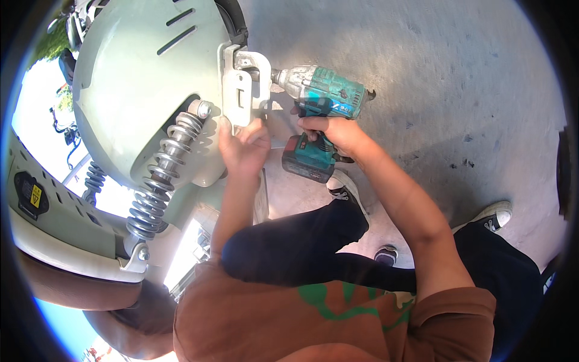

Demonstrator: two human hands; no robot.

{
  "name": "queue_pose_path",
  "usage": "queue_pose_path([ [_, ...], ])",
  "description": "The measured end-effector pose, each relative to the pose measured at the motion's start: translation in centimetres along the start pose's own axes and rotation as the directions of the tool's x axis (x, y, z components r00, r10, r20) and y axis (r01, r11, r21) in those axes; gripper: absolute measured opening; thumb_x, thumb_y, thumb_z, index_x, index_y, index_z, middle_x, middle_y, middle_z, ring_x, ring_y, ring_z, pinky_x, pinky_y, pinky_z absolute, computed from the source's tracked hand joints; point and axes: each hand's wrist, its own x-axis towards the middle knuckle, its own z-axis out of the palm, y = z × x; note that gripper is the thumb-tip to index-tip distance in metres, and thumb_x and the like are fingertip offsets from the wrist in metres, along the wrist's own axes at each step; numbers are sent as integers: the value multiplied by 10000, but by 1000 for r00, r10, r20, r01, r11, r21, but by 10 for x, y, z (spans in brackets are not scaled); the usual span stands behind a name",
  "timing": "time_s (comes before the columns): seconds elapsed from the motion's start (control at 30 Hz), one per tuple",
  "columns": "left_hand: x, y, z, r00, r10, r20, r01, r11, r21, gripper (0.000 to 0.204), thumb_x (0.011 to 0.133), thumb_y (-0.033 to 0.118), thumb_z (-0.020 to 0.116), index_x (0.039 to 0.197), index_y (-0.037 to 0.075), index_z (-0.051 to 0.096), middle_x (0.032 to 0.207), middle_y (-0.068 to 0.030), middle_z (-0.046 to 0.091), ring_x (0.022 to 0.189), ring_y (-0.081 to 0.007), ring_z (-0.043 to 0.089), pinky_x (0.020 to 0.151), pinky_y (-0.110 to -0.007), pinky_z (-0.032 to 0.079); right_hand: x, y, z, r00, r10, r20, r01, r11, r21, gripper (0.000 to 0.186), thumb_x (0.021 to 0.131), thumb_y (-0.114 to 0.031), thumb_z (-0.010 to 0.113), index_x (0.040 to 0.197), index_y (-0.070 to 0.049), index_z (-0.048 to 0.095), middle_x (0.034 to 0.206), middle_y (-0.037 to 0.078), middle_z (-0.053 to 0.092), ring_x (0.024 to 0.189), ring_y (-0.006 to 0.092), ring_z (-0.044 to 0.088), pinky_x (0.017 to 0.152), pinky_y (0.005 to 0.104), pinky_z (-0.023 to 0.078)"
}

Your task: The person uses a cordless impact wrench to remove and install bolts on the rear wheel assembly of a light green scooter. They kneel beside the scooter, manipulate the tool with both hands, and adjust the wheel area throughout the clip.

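My right hand [330,131] is wrapped round the handle of a teal cordless impact wrench [329,90]. Its grey nose points left, into a white metal bracket [237,96] on the rim of a pale green rounded scooter body panel [139,78]. A teal and black battery pack [307,163] hangs below the handle. At the bracket's lower end, my left hand [244,148] grips it with thumb and curled fingers. The wrench's tip is partly hidden behind the bracket's curved arm. Just left of my left hand, a silver coil-spring shock absorber [161,169] runs down from the panel.
A brown seat [78,283] and a green side panel with a black cap [31,196] lie at the lower left. A second spring [94,180] shows behind. Grey concrete floor [446,78] stretches right. Dark-trousered legs and sneakers [496,216] are below the wrench.
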Motion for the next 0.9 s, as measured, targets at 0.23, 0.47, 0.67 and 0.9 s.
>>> queue_pose_path([
  [0.23,3,-1,3,998,27,-61,-29,999,-38,324,848,304,691,970,13,618,648,17,421,563,-90,375,527,-223,327,15,-6,-18,1000,-18,-9,16,985,-169,303,810,-59,654,1104,13,628,694,-6,558,617,71,505,628,243,451],
  [0.47,6,-5,18,1000,-17,-9,16,997,-73,308,860,294,687,978,18,623,713,20,526,579,-85,360,541,-217,322,-1,8,11,995,71,73,-85,972,218,288,828,-59,664,1092,36,595,705,36,576,613,132,552,588,278,467],
  [0.67,7,0,15,999,-26,-20,25,999,-36,281,886,297,661,925,25,606,680,24,476,574,-82,359,539,-219,317,6,5,2,995,8,95,-25,983,180,229,861,-96,667,1043,20,591,691,23,562,568,106,512,567,273,454],
  [0.9,0,-4,16,999,-10,-52,8,999,-37,300,894,314,665,824,39,566,639,31,421,556,-79,351,519,-223,304,4,1,5,998,-4,66,-7,988,156,132,866,-105,666,913,-32,566,620,9,504,499,92,457,512,265,418],
])
